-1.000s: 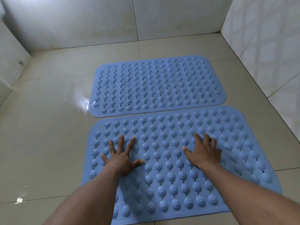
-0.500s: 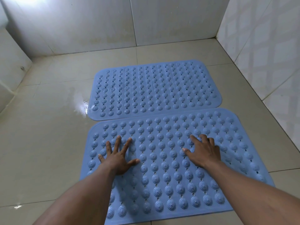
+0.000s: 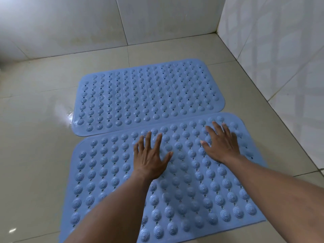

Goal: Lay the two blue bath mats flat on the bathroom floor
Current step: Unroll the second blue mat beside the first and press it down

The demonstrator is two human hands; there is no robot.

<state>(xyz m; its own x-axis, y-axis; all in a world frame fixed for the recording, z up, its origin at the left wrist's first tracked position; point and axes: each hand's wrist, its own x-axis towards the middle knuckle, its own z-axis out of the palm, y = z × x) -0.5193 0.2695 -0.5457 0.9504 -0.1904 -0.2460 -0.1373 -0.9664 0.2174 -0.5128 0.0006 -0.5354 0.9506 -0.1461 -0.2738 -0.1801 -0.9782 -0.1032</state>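
Two blue studded bath mats lie flat on the beige tiled floor, side by side, long edges nearly touching. The far mat (image 3: 149, 97) is uncovered. On the near mat (image 3: 189, 186) both my palms rest flat with fingers spread: my left hand (image 3: 150, 158) near its middle, my right hand (image 3: 220, 146) toward its far right corner. Neither hand grips anything. My forearms cover part of the near mat's front edge.
A tiled wall (image 3: 280, 58) runs close along the right side of both mats, and another wall (image 3: 87, 23) stands behind the far mat. A wet, shiny patch (image 3: 64, 114) marks the floor left of the far mat. Bare floor tiles (image 3: 35, 155) stretch to the left.
Both hands have slid forward and to the right across the near mat, toward its far edge. The view has shifted closer; the mats have stayed in place.
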